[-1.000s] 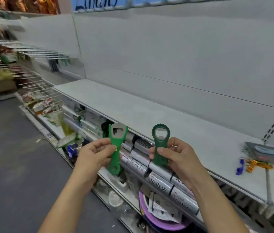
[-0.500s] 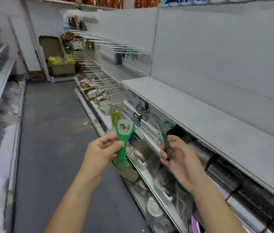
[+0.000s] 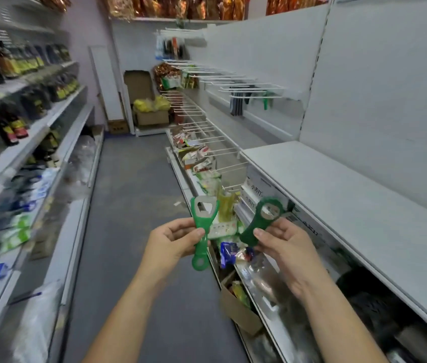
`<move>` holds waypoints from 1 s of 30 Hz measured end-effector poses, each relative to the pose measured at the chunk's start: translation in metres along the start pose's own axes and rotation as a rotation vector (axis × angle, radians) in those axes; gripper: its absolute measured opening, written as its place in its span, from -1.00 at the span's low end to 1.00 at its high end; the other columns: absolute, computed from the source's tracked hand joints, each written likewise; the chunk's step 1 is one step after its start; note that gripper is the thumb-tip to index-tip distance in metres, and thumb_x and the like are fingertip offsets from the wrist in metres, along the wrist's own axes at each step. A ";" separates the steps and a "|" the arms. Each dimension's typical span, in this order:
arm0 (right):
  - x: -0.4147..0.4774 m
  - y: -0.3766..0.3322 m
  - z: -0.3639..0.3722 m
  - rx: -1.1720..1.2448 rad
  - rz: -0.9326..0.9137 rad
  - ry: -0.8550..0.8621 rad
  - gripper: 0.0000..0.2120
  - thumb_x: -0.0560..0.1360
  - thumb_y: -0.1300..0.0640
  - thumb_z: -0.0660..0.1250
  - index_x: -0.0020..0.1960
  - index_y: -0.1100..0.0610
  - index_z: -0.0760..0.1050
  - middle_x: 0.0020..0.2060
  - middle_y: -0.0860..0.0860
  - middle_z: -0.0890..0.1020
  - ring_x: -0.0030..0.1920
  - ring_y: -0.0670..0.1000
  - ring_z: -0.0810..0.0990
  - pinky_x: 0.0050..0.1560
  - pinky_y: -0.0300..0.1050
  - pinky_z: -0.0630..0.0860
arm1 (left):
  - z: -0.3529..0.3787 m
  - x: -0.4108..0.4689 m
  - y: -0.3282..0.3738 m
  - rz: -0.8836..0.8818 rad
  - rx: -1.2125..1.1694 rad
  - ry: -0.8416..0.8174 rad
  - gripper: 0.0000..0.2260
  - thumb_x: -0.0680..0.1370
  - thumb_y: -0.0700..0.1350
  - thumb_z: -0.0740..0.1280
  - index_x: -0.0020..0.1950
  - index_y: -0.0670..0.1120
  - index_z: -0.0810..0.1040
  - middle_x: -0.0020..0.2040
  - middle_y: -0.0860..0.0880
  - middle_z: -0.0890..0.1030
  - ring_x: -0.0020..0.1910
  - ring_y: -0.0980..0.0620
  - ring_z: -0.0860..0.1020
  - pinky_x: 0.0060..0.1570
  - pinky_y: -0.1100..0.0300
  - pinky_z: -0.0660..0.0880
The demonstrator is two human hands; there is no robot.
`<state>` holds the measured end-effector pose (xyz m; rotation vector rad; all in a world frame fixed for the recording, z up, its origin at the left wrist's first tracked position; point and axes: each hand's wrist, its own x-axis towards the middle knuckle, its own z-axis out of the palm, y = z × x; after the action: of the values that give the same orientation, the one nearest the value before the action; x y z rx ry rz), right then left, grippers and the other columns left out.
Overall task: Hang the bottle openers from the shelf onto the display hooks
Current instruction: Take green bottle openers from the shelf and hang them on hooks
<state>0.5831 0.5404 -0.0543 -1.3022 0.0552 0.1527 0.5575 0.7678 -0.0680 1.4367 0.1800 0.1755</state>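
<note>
The person stands in a shop aisle with one bottle opener in each hand, both held over the aisle floor [image 3: 133,205] just off the front edge of the grey shelf [image 3: 351,200] on the right. The left hand [image 3: 173,243] pinches the light green bottle opener [image 3: 203,221] at mid-handle, thumb in front and fingers [image 3: 178,227] curled behind. Its forked head with a metal insert points up, and the ring [image 3: 198,262] at the handle's end hangs below the hand. The right hand [image 3: 283,247] grips the dark green bottle opener [image 3: 262,221] by its lower handle, fingers clenched round it, with the round scalloped head tilted up and to the right. The hand covers the base, so it cannot be told whether this one has a hanging hole.

The white wire display hooks [image 3: 249,88] jut from the back panel further down the aisle, well apart from both hands. A few dark and green items hang from them.

Both openers look like stiff moulded plastic with metal in the head. They are probably light, rigid and not fragile, though smooth enough to twist in a loose pinch. A hold on the middle of the handle should suit, leaving the ring free to slide onto a hook; the left grasp does that.
</note>
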 end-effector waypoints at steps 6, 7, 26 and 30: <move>0.100 -0.025 0.030 -0.090 -0.060 -0.058 -0.71 0.46 0.40 0.43 0.12 0.14 0.62 -0.06 0.07 0.76 -0.02 0.07 0.75 0.04 0.00 0.63 | -0.011 0.093 0.012 0.027 0.028 0.084 -0.80 0.50 -0.33 0.43 0.04 -0.08 0.66 -0.09 -0.16 0.74 -0.05 -0.23 0.70 -0.10 0.05 0.65; 0.115 -0.025 0.035 -0.105 -0.065 -0.061 -0.71 0.46 0.40 0.43 0.12 0.14 0.63 -0.06 0.07 0.76 -0.03 0.07 0.75 0.03 -0.01 0.64 | -0.014 0.108 0.012 0.025 0.032 0.087 -0.80 0.50 -0.33 0.44 0.04 -0.08 0.66 -0.08 -0.16 0.74 -0.03 -0.24 0.70 -0.05 0.01 0.65; 0.408 -0.013 0.160 -0.171 -0.156 0.311 -0.77 0.47 0.40 0.43 0.03 0.13 0.64 -0.15 0.04 0.76 -0.13 0.01 0.75 -0.18 -0.18 0.65 | -0.075 0.483 0.010 0.001 0.050 -0.175 -0.78 0.51 -0.34 0.44 0.13 -0.19 0.63 -0.11 -0.13 0.74 -0.16 -0.03 0.73 -0.16 0.16 0.66; 0.457 -0.020 0.161 -0.167 -0.181 0.427 -0.78 0.48 0.40 0.42 0.03 0.14 0.66 -0.17 0.02 0.76 -0.14 0.01 0.74 -0.09 -0.15 0.68 | -0.055 0.551 0.006 -0.026 0.047 -0.271 -0.80 0.50 -0.36 0.43 0.04 -0.11 0.65 -0.16 -0.08 0.75 -0.19 0.03 0.72 -0.28 0.28 0.60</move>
<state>1.0307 0.7273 -0.0505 -1.4808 0.2925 -0.2830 1.0815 0.9475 -0.0788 1.4880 -0.0201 -0.0458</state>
